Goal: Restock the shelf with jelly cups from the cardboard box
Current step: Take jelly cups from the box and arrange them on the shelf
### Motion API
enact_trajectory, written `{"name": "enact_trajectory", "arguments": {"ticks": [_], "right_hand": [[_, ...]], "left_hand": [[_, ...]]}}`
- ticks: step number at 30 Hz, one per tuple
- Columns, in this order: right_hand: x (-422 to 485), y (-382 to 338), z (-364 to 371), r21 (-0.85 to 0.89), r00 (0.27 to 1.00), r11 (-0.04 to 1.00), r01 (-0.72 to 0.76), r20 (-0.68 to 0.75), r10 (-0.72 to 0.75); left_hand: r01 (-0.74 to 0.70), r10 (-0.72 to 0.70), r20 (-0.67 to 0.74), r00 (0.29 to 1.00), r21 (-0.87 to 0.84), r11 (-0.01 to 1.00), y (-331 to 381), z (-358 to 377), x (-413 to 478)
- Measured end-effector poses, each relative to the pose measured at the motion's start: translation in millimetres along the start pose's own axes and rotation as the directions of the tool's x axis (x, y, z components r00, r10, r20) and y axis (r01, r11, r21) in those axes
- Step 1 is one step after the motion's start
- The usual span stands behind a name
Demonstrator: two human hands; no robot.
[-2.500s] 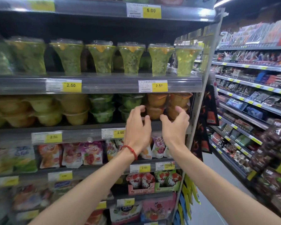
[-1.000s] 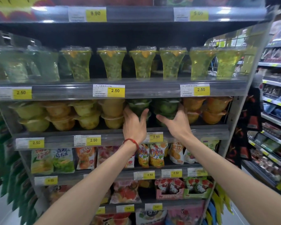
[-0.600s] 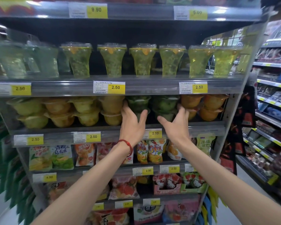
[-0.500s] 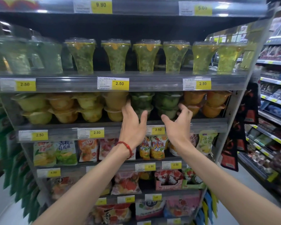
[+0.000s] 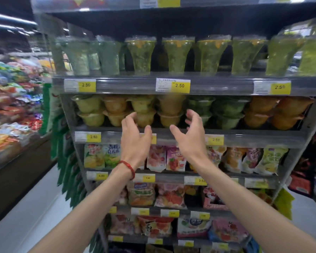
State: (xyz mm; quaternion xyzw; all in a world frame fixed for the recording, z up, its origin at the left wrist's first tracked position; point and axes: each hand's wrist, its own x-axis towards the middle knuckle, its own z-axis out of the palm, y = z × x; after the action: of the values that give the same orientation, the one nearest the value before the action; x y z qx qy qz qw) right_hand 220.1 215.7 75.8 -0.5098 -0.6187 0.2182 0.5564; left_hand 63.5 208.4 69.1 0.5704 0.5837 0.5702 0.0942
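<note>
Both your left hand (image 5: 135,145) and right hand (image 5: 190,141) hover empty, fingers spread, probably to square the stacked yellow plastic jelly cups (image 5: 170,112).

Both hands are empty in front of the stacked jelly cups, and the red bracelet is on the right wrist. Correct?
No: the head view shows the bracelet on the left wrist, below the left hand; the right hand wears none. Both hands are empty in front of the stacked jelly cups.

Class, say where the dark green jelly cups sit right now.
Head view, right of centre: the dark green jelly cups stand stacked between yellow cups and orange cups.
</note>
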Motion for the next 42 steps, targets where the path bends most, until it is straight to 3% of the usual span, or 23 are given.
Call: {"name": "enact_trajectory", "arguments": {"ticks": [5, 10, 19, 23, 34, 42], "right_hand": [[16.6, -6.1, 22.8, -0.021, 0.997, 0.999, -0.041, 0.06, 0.042], [35.3, -3.4, 36.1, 0.015, 0.999, 0.999, -0.037, 0.028, 0.036], [57.5, 8.5, 42.2, 0.033, 0.999, 0.999, -0.039, 0.038, 0.037], [59.9, 11.0, 42.9, 0.029, 0.997, 0.998, -0.059, 0.041, 0.058], [58.8, 6.6, 50.9, 0.002, 0.997, 0.997, -0.077, -0.027, 0.077], [48.8, 4.4, 44.6, 0.013, 0.999, 0.999, -0.036, 0.039, 0.035]], "left_hand": [[0.017, -0.017, 0.009, 1.0, 0.044, 0.999, -7.7, -7.6, 26.7], [0.027, -0.029, 0.043, 0.999, 0.049, 0.998, -16.1, -1.2, 46.8], [0.025, -0.019, 0.111, 0.994, -0.058, 0.998, -27.4, 16.0, 68.0], [0.026, -0.018, 0.078, 0.997, -0.099, 0.995, -32.5, 24.4, 72.5], [-0.036, 0.036, -0.014, 0.999, 0.024, 0.999, -42.9, 31.9, 72.4], [-0.04, 0.042, -0.036, 0.998, 0.058, 0.998, -37.1, 32.9, 71.6]]}}
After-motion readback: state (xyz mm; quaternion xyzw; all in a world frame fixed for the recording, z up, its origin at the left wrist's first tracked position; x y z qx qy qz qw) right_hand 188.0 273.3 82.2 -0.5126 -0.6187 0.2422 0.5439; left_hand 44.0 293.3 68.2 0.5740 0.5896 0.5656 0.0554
